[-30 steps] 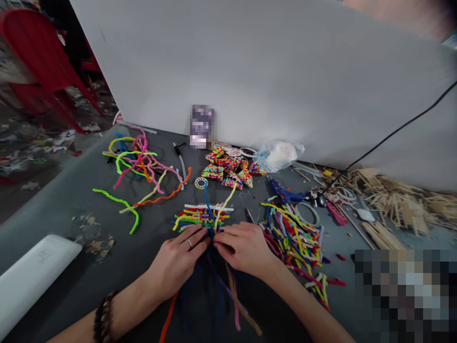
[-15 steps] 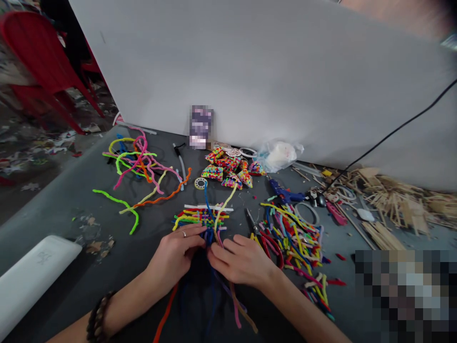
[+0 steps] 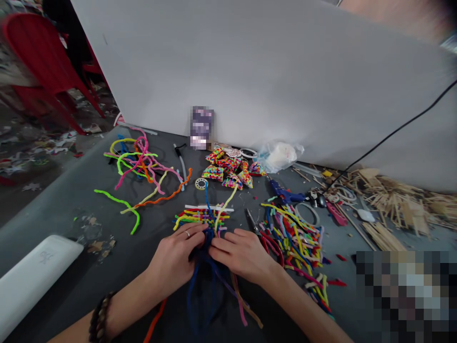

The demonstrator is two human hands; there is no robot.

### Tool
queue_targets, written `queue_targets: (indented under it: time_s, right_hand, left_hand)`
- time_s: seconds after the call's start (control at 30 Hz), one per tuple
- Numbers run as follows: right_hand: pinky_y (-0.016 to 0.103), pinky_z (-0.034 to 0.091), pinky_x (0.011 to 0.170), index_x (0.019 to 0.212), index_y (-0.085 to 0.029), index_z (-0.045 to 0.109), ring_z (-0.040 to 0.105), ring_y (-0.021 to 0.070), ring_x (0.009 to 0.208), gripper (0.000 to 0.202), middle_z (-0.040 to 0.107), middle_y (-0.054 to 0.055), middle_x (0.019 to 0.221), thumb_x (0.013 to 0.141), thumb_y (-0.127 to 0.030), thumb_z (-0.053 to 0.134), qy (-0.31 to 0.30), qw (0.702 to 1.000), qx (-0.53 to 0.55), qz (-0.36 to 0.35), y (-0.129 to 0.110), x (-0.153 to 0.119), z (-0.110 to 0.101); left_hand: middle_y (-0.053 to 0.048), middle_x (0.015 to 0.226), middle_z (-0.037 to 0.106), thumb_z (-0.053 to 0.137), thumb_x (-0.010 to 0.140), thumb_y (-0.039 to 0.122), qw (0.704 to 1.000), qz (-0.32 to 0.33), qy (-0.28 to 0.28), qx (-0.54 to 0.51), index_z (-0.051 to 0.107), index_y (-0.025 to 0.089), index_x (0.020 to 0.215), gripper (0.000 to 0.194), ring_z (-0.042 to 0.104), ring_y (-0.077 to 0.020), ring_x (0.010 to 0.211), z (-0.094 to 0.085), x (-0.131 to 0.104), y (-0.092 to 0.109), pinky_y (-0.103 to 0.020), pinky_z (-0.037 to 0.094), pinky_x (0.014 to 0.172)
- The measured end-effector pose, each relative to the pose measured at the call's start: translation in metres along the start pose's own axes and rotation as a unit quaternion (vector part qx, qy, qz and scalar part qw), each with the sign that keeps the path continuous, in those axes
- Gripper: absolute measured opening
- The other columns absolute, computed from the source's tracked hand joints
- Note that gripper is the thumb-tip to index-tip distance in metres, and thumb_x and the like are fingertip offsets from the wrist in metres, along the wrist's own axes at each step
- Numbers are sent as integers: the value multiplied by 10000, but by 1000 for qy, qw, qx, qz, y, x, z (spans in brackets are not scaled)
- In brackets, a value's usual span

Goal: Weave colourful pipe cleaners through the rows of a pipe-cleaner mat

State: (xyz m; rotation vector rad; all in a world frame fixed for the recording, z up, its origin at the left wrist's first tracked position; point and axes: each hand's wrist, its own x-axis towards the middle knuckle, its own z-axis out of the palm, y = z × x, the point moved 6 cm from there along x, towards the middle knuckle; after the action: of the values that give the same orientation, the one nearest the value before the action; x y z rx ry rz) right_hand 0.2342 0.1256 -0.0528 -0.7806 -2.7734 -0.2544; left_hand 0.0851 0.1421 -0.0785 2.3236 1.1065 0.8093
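A small weave of multicoloured pipe cleaners (image 3: 200, 215) lies flat on the grey table, its strips crossing in a grid. At its near edge, my left hand (image 3: 176, 252) has its fingers closed on dark blue pipe cleaners (image 3: 210, 278). Facing it, my right hand (image 3: 244, 255) pinches at the same blue strands, its fingertips close to the left ones. The blue ends hang toward me, with pink and brown ends beside them. A pale yellow strand (image 3: 225, 207) and a blue one stick up beyond the weave. Fingers hide the exact grip.
Red-handled scissors (image 3: 273, 247) lie right of my hands beside cut pipe cleaner pieces (image 3: 296, 233). Behind are a blue glue gun (image 3: 285, 194), a tape roll (image 3: 307, 214) and small woven pouches (image 3: 230, 165). Long pipe cleaners (image 3: 143, 164) tangle at left, near a white case (image 3: 39, 267).
The blue strands now spread wider below my hands. My fingers have shifted slightly around them, the right hand a little rightward. The orange strand's loose end has swung left.
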Motion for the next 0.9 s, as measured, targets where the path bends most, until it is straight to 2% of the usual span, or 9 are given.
queue_targets:
  time_s: [0.13, 0.23, 0.33, 0.43, 0.5, 0.63, 0.7, 0.8, 0.9]
  right_hand:
    - [330, 271, 624, 986, -231, 670, 521, 145, 720, 194, 710, -7, 908, 1069, -222, 495, 18, 1000, 7, 8, 1, 0, -1]
    - [333, 280, 626, 1001, -227, 662, 521, 143, 719, 227, 713, -2, 916, 1076, -192, 450, 11, 1000, 16, 4, 2, -1, 3]
    - [332, 289, 633, 988, -230, 650, 519, 149, 729, 197, 702, -9, 886, 1060, -177, 475, -2, 1000, 15, -4, 1, -3, 8]
    - [335, 299, 632, 977, -229, 649, 517, 152, 740, 173, 707, -9, 896, 1039, -165, 501, -7, 1000, 18, -8, 2, -5, 10]
    - [336, 299, 623, 983, -236, 654, 514, 151, 737, 149, 715, -9, 920, 1029, -181, 524, -9, 1000, 22, -4, 2, -5, 9]
    - [322, 318, 646, 923, -247, 665, 546, 141, 813, 164, 729, -25, 1057, 1012, -158, 559, 23, 1000, 2, -8, 2, -4, 1]
    - [315, 334, 660, 890, -244, 669, 560, 136, 842, 193, 726, -40, 1148, 1008, -136, 561, 45, 999, -9, -15, 1, -3, -4]
    - [306, 325, 611, 849, -229, 670, 559, 116, 755, 207, 740, -34, 1129, 994, -115, 575, 50, 998, -12, -34, -1, -4, -5]
    - [300, 318, 558, 842, -211, 689, 545, 93, 655, 177, 758, -4, 1110, 984, -141, 610, 69, 996, -18, -48, -3, -6, -3]
  left_hand:
    - [-103, 1393, 637, 578, 872, 133, 997, 62, -20, 51, 641, 199, 1063, 212, 560, -282, 1337, -1, -4, 10, -454, 523, 1073]
    - [-93, 1375, 651, 575, 896, 150, 994, 90, -3, 63, 654, 202, 951, 110, 554, -287, 1332, -7, -5, 14, -442, 530, 1046]
    - [-43, 1235, 717, 588, 876, 108, 994, 107, 26, 22, 670, 229, 879, 146, 585, -254, 1249, -13, -3, 18, -430, 501, 1040]
    - [-31, 1080, 712, 619, 844, 113, 993, 93, 53, -41, 693, 249, 849, 154, 612, -225, 1105, -20, 3, 20, -417, 488, 990]
    - [-41, 987, 665, 645, 848, 161, 994, 62, 64, -67, 687, 238, 805, 98, 611, -205, 977, -23, 6, 17, -382, 501, 891]
    - [-17, 896, 634, 674, 801, 163, 995, 60, 17, -80, 613, 219, 701, 129, 589, -179, 871, -19, 8, 16, -335, 473, 791]
    - [0, 884, 646, 660, 747, 121, 993, 95, -14, -67, 590, 219, 677, 139, 589, -178, 876, -15, 6, 19, -344, 463, 817]
    - [3, 843, 655, 621, 713, 111, 985, 167, -45, -12, 604, 229, 730, 121, 598, -192, 886, -11, 2, 27, -375, 469, 876]
    - [-20, 859, 681, 583, 756, 116, 977, 206, -33, 31, 612, 224, 808, 124, 619, -204, 892, -13, -1, 30, -351, 501, 830]
